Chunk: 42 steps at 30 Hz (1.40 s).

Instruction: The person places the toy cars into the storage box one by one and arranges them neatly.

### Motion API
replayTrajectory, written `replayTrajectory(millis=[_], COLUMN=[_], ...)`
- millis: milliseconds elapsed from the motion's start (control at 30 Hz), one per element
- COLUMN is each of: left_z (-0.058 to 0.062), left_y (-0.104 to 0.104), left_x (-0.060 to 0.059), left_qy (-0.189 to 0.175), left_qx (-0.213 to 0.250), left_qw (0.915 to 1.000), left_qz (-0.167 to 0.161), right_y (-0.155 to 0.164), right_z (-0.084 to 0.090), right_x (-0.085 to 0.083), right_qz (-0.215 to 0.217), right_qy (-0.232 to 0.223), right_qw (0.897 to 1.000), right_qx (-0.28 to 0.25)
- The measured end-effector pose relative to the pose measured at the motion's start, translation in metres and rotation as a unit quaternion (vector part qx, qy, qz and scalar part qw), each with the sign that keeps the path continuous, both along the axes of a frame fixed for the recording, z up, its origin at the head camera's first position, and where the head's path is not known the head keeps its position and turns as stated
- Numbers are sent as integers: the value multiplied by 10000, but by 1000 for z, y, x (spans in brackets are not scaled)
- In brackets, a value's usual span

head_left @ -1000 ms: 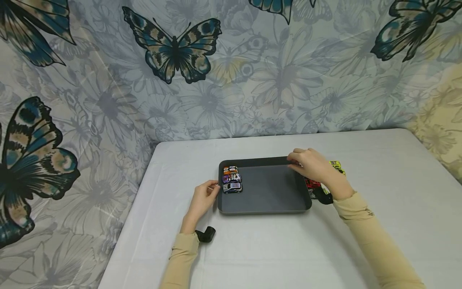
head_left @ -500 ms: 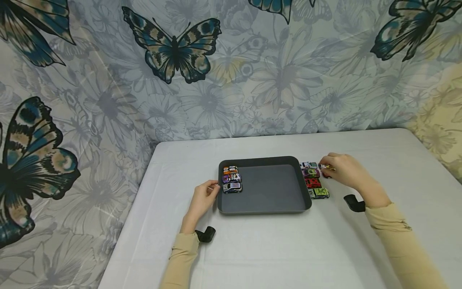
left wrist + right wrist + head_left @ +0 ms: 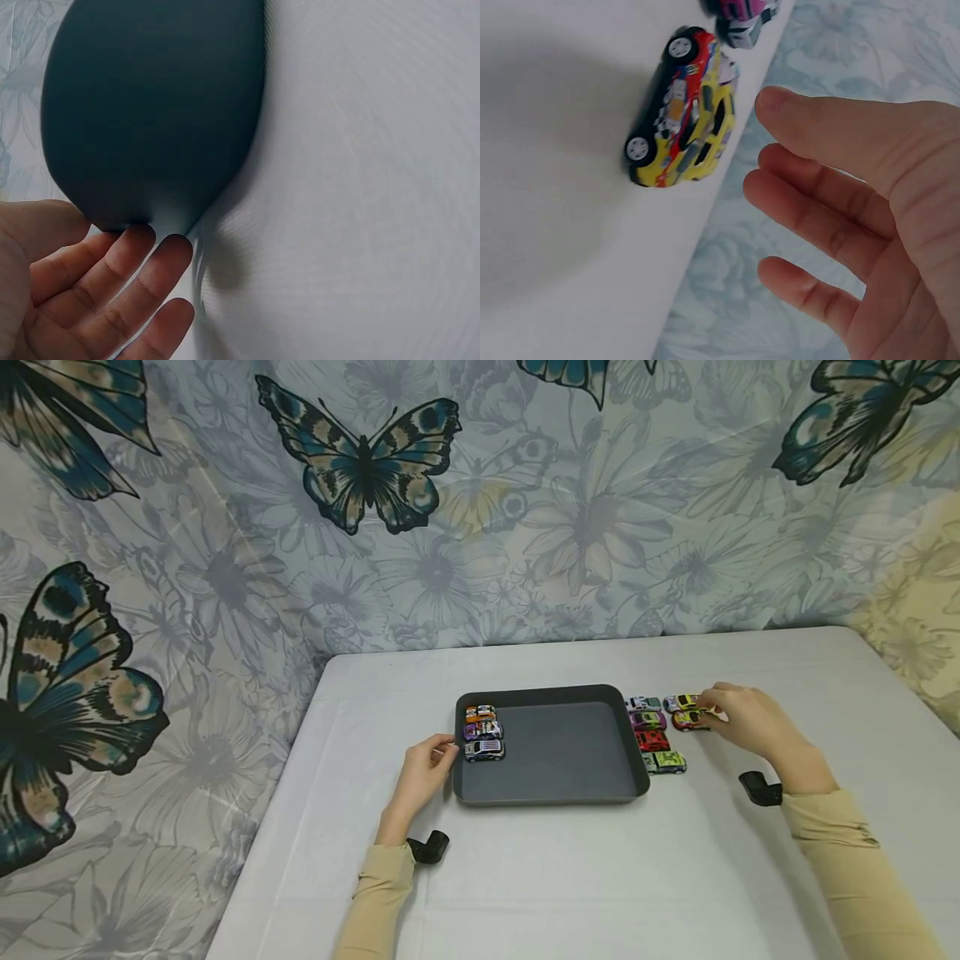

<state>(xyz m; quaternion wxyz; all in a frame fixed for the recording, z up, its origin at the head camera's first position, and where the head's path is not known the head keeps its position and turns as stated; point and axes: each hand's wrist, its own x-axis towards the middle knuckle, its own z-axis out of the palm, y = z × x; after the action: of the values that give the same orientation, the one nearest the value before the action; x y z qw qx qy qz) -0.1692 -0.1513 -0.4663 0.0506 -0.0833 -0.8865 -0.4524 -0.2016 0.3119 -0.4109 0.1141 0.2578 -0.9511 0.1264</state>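
Observation:
My left hand [image 3: 426,774] pinches the left edge of a dark grey tray [image 3: 562,752]; the left wrist view has thumb and fingers at the tray's rim [image 3: 150,150]. Inside the tray, along its left side, sit an orange toy car [image 3: 480,713], a purple one [image 3: 482,729] and a silver-black one [image 3: 483,750]. My right hand [image 3: 738,717] is beside a red-and-yellow toy car [image 3: 688,720], overlapping its right end in the head view. The right wrist view shows that hand's fingers [image 3: 802,210] loosely bent, apart from the car [image 3: 682,112], with nothing between them.
Right of the tray stand more toy cars: a white one [image 3: 642,703], a purple-green one [image 3: 648,721], a red one [image 3: 652,741], a green one [image 3: 665,762] and a yellow one [image 3: 679,702]. A white cloth [image 3: 525,877] covers the table before a butterfly-print backdrop [image 3: 562,568].
My right hand has gone from over the tray's far right rim to the cars, then a little farther right, uncovering the yellow and red-and-yellow cars. My left hand and the tray stay put.

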Motion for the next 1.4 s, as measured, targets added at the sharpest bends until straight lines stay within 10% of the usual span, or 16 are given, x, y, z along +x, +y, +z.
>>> replayTrajectory(millis=[1400], left_z=[0], left_y=[-1], left_x=[0], left_qy=[135], left_qx=[-22], left_qw=[9999], left_qz=[-59], right_y=[18], right_z=[-24], right_x=[-10], right_qz=[-428], right_qy=[-841], right_qw=[9955], right_qx=[-50])
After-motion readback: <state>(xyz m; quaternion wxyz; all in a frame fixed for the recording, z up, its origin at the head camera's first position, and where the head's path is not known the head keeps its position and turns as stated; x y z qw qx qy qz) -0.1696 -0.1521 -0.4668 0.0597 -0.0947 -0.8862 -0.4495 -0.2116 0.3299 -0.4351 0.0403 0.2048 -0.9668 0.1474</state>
